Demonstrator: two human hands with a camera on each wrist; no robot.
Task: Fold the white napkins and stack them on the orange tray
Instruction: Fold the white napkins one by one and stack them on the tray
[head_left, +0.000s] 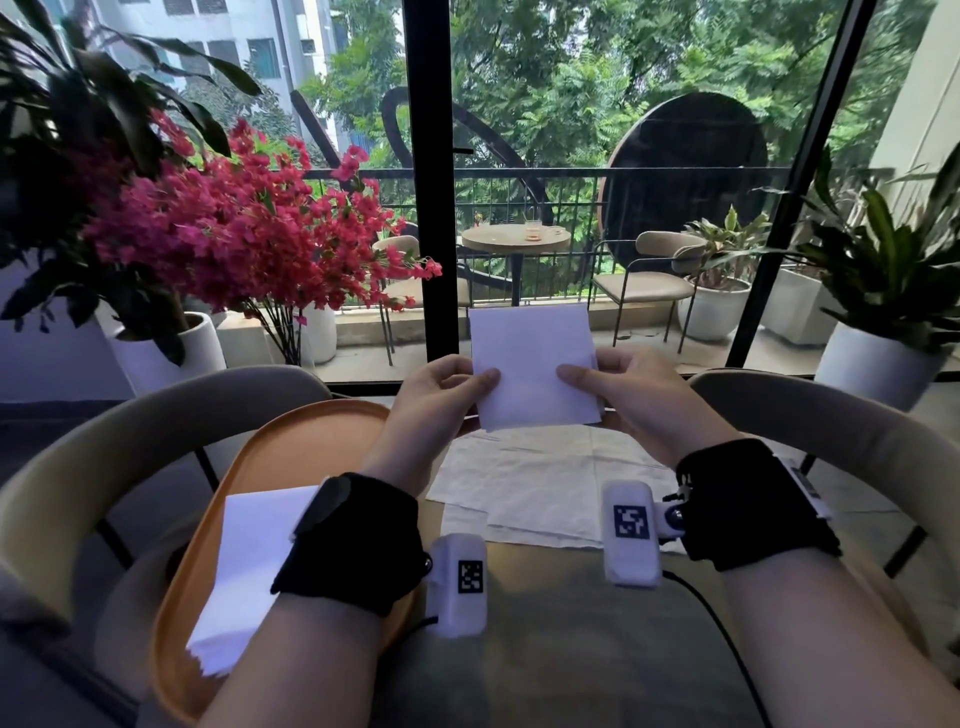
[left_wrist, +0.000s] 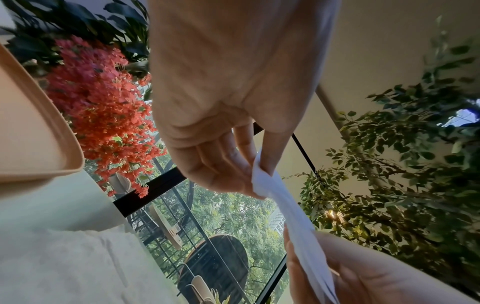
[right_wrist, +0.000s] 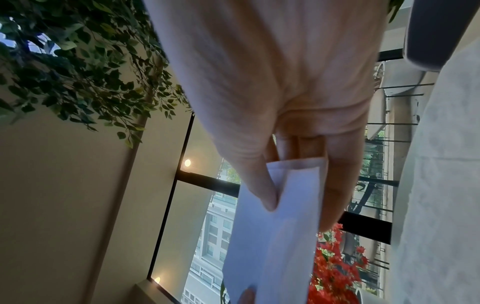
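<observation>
I hold a folded white napkin (head_left: 532, 364) up in the air above the table, with both hands. My left hand (head_left: 452, 384) pinches its left edge between thumb and fingers, and my right hand (head_left: 605, 387) pinches its right edge. The left wrist view shows the napkin (left_wrist: 288, 216) edge-on between the left hand's (left_wrist: 249, 174) fingers. In the right wrist view the napkin (right_wrist: 275, 236) lies under the thumb of my right hand (right_wrist: 298, 197). A folded napkin (head_left: 249, 577) lies on the orange tray (head_left: 291, 441) at the left. Unfolded napkins (head_left: 545, 483) lie spread on the table under my hands.
Two curved chair backs (head_left: 130, 452) stand across the table at left and right. Behind them is a glass wall with a black frame post (head_left: 431, 208), a pink flowering plant (head_left: 234, 228) in a white pot at left and a potted green plant (head_left: 883, 291) at right.
</observation>
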